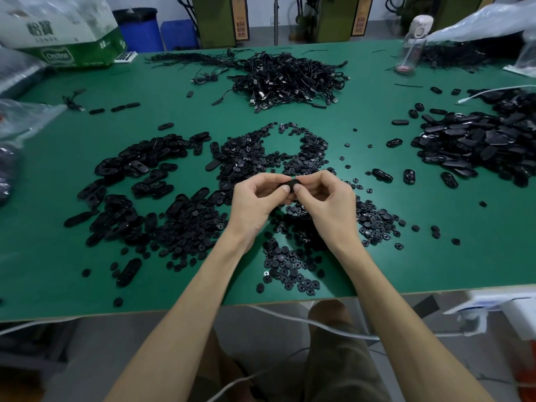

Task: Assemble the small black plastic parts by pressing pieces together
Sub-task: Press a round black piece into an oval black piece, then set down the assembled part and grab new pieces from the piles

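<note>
- The left hand and right hand are meeting above the green table, fingers curled, pinching one small black part between them.
- Round black buttons are lying heaped under the hands.
- Oval black shells are lying left of them.

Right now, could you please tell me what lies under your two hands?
Small round black discs lie on the green table beneath the left hand and right hand. Fingers cover most of the black part they pinch.
</note>
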The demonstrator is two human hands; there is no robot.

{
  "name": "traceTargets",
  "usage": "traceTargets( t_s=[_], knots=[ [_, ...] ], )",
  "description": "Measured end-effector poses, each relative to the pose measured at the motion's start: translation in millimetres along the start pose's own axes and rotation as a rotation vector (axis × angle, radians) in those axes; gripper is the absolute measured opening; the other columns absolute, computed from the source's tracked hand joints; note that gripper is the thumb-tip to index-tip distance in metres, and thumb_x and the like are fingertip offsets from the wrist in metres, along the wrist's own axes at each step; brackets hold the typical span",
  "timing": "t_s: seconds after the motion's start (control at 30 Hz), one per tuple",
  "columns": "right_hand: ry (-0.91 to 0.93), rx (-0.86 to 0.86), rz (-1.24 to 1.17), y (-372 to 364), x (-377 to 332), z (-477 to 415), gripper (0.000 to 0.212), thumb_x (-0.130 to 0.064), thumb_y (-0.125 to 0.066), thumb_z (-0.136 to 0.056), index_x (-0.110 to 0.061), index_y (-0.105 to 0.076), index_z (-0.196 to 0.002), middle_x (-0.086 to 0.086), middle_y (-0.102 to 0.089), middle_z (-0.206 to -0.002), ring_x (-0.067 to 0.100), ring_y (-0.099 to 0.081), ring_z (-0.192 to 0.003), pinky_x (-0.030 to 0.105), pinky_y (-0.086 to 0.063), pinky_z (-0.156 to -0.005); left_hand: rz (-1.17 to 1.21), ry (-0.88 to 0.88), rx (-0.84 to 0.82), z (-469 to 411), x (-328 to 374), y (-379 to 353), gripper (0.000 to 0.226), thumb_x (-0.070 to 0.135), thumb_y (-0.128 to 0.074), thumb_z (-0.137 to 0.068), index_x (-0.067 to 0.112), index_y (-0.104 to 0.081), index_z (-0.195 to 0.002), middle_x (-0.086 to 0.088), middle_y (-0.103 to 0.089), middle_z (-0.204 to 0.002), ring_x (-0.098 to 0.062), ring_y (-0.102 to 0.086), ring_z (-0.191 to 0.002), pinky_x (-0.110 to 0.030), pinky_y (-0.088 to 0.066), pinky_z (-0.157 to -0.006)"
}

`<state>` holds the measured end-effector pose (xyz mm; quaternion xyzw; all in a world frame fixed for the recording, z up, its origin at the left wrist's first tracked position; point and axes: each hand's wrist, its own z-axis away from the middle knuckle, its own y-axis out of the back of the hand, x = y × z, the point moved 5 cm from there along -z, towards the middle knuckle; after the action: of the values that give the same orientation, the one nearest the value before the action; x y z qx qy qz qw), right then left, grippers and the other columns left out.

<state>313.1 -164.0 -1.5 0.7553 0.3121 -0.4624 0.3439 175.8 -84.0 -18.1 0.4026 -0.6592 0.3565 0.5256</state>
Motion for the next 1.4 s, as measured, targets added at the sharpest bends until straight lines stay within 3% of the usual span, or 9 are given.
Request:
traceTargets(
  t_s=[0.27,0.4,0.5,0.63,0.73,0.9,1.03,1.23,1.4],
  knots=[
    [-0.006,0.032,0.046,1,1,-3,0.01,-0.011,-0.073,-0.094,-0.013,-0.074,-0.103,-0.004,-0.075,-0.09,0.011,-0.071,-0.083,0.031,-0.059,-0.081,-0.233,-0.082,0.042,-2,6,-4,0.016,0.003,-0.072,-0.094,0.01,-0.075,-0.108,-0.001,-0.078,-0.098,-0.012,-0.074,-0.091,-0.028,-0.06,-0.085],
    [0.016,0.088,0.099,4,2,-3,0.015,-0.012,-0.07,-0.095,-0.022,-0.073,-0.105,-0.006,-0.07,-0.083,0.007,-0.063,-0.075,0.021,-0.05,-0.074,-0.557,-0.253,0.028,-5,22,-9,0.017,0.009,-0.068,-0.098,0.015,-0.073,-0.113,0.001,-0.064,-0.112,-0.003,-0.064,-0.096,-0.012,-0.05,-0.084],
    [0.039,0.078,0.152,2,2,-4,0.018,-0.012,-0.067,-0.096,-0.024,-0.074,-0.107,-0.005,-0.07,-0.089,0.011,-0.064,-0.08,0.027,-0.053,-0.078,-0.68,-0.291,0.022,-18,35,-1,0.016,0.011,-0.062,-0.101,0.014,-0.072,-0.113,0.002,-0.061,-0.111,0.0,-0.06,-0.093,-0.008,-0.045,-0.082],
    [0.123,0.042,0.241,-4,-5,-2,0.019,-0.008,-0.066,-0.097,-0.02,-0.074,-0.109,-0.006,-0.068,-0.095,0.005,-0.061,-0.084,0.025,-0.052,-0.08,-0.637,-0.12,0.144,-48,40,35,0.02,0.008,-0.054,-0.104,0.013,-0.072,-0.112,-0.001,-0.071,-0.104,-0.011,-0.069,-0.086,-0.023,-0.057,-0.082],
    [0.14,0.013,0.269,-7,-6,-2,0.018,-0.007,-0.066,-0.097,-0.018,-0.074,-0.109,-0.004,-0.069,-0.1,0.005,-0.062,-0.089,0.021,-0.051,-0.083,-0.684,-0.014,0.238,-71,33,68,0.024,0.004,-0.047,-0.107,0.012,-0.069,-0.11,-0.005,-0.072,-0.104,-0.008,-0.068,-0.08,-0.014,-0.054,-0.072],
    [0.113,-0.003,0.289,-9,-3,-4,0.016,-0.009,-0.067,-0.097,-0.018,-0.074,-0.108,-0.002,-0.069,-0.101,0.005,-0.061,-0.09,0.014,-0.047,-0.083,-0.997,0.024,0.23,-92,18,100,0.04,-0.016,-0.046,-0.099,0.002,-0.064,-0.129,-0.016,-0.06,-0.133,-0.026,-0.061,-0.12,-0.033,-0.047,-0.109],
    [0.101,-0.025,0.305,-10,1,-5,0.016,-0.01,-0.067,-0.097,-0.019,-0.073,-0.108,-0.002,-0.068,-0.1,0.003,-0.06,-0.089,0.011,-0.045,-0.082,-1.178,0.044,0.089,-100,9,105,0.041,-0.005,-0.053,-0.102,0.006,-0.06,-0.141,-0.015,-0.054,-0.148,-0.033,-0.053,-0.136,-0.045,-0.041,-0.117],
    [0.086,-0.039,0.354,-13,6,-7,0.013,-0.014,-0.068,-0.098,-0.019,-0.073,-0.108,-0.004,-0.064,-0.098,0.004,-0.06,-0.087,0.011,-0.045,-0.08,-1.363,-0.064,0.082,-102,9,100,0.025,0.015,-0.06,-0.104,0.004,-0.07,-0.124,-0.016,-0.067,-0.128,-0.034,-0.063,-0.117,-0.049,-0.047,-0.105],
    [0.093,-0.068,0.421,-16,6,-5,0.015,-0.02,-0.066,-0.1,-0.016,-0.071,-0.114,-0.003,-0.065,-0.109,0.013,-0.061,-0.101,0.028,-0.05,-0.094,-1.454,-0.134,0.17,-100,20,98,0.023,0.021,-0.054,-0.107,0.004,-0.069,-0.111,-0.014,-0.068,-0.115,-0.033,-0.063,-0.103,-0.047,-0.047,-0.094]
  ],
)
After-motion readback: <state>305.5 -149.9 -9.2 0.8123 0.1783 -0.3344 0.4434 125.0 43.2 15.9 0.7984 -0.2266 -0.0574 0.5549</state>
